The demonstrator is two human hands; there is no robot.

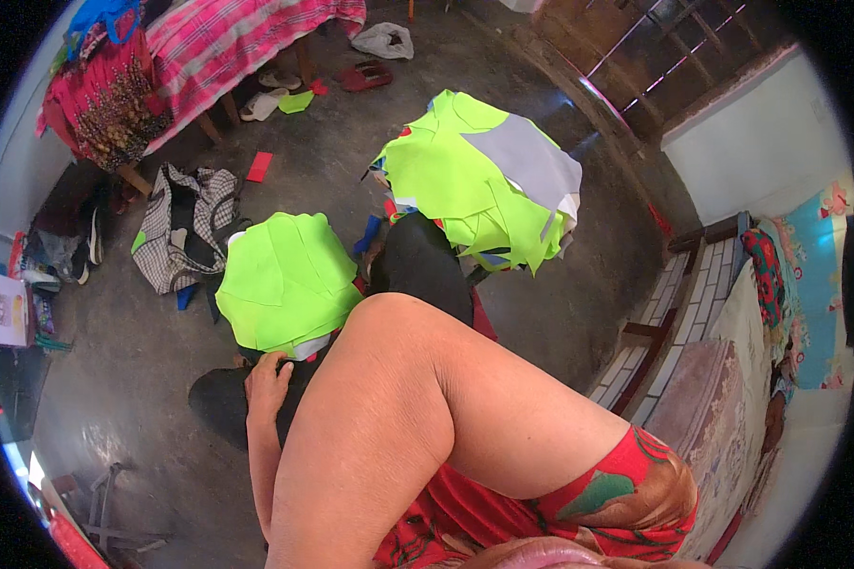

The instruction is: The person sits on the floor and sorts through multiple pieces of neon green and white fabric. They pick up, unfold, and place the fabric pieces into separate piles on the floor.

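Note:
My left hand (269, 377) is at the near edge of a smaller heap of flat, bright lime-green cut pieces (289, 284). Its fingers are slightly bent, look loose and hold nothing I can see; the tips lie against the heap's edge, over something black. My bent right arm (370, 408) crosses close in front, elbow up, its forearm running back off the lower edge, so my right hand is out of sight. Ahead, on the right, stands a larger lime-green heap (446, 180) with a grey piece (527, 156) on top. Black-clad legs (422, 270) show beside the heaps.
A checked black-and-white bag (185, 228) lies left of the smaller heap. Beyond are a red scrap (260, 167), a green scrap (296, 102), shoes (264, 104) and a white plastic bag (383, 40). A pink plaid cloth (228, 47) covers furniture far left; a bed frame (669, 322) stands right.

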